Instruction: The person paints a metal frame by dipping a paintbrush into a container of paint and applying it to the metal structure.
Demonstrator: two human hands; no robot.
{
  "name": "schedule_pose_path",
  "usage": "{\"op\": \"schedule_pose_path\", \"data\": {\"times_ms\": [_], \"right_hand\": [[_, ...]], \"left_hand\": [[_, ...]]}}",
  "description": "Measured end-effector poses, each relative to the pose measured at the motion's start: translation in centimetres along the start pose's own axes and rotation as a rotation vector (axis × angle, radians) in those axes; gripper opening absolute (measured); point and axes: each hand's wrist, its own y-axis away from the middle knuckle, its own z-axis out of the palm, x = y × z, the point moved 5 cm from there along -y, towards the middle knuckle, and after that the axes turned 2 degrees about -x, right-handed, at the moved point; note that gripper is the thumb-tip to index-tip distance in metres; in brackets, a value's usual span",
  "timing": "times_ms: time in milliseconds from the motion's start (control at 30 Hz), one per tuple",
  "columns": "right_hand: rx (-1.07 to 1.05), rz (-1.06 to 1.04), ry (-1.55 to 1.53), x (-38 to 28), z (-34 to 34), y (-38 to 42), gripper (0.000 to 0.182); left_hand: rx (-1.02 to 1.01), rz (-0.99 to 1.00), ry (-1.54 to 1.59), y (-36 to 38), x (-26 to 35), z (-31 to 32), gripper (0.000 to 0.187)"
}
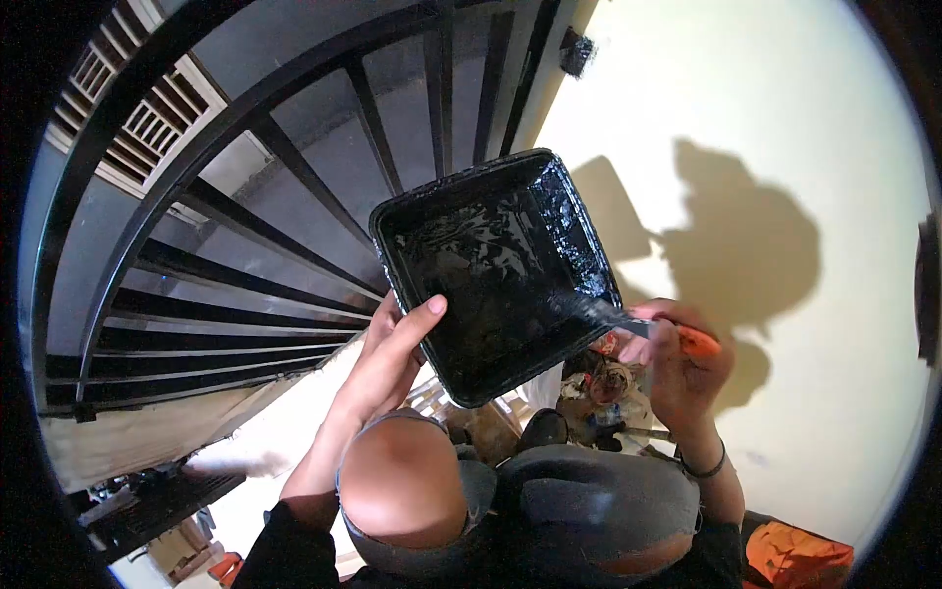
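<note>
1. Tray (pixel 476 329): black, square with rounded corners, held up in front of the knees, between the railing and the wall. Open side faces the camera; set askew in view, 1 corner pointing down toward the knees. Contact with the knees: cannot tell.
2. Tray interior coated in glossy black, paint-like; wet-looking streaks on the floor, brightest shine along the right inner side.
3. Brush (pixel 616 316): crosses the tray's right rim near the lower right corner. Dark bristles inside the tray; whether they press on its floor, cannot tell. Orange handle (pixel 699 343) outside.
4. Left hand (pixel 391 339): grasping the tray at its lower left side, thumb hooked over the rim, other fingers mostly hidden behind.
5. Right hand (pixel 677 368): fingers closed around the brush handle, just beside the tray. Dark band (pixel 708 463) at the wrist.
6. Knees: both bent below the tray, in grey jeans (pixel 589 501); left knee (pixel 402 481) bare through a wide tear. Dark shoe (pixel 545 430) partly visible between them.
7. Clutter (pixel 608 383) beyond the right knee, below the tray; items too jumbled to name.
8. Left: black railing (pixel 319 187), bars fanned by the lens; slatted panel (pixel 147 108) beyond.
9. Right: pale wall (pixel 844 393) carrying shadows; black smear (pixel 577 54) near its top. Orange cloth (pixel 800 556) at lower right.
</note>
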Motion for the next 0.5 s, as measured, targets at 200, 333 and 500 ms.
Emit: {"op": "schedule_pose_path", "data": {"times_ms": [200, 333, 500], "right_hand": [[-0.044, 0.415, -0.048, 2.2, -0.4, 0.8, 0.025], [0.071, 0.558, -0.219, 4.0, -1.7, -0.1, 0.035], [0.2, 0.748, -0.432, 6.0, -2.3, -0.1, 0.037]], "left_hand": [[-0.026, 0.005, -0.016, -0.7, -0.6, 0.2, 0.059], [-0.015, -0.018, -0.015, -1.0, -1.0, -0.2, 0.061], [0.005, -0.044, -0.007, -0.7, -0.8, -0.6, 0.064]]}}
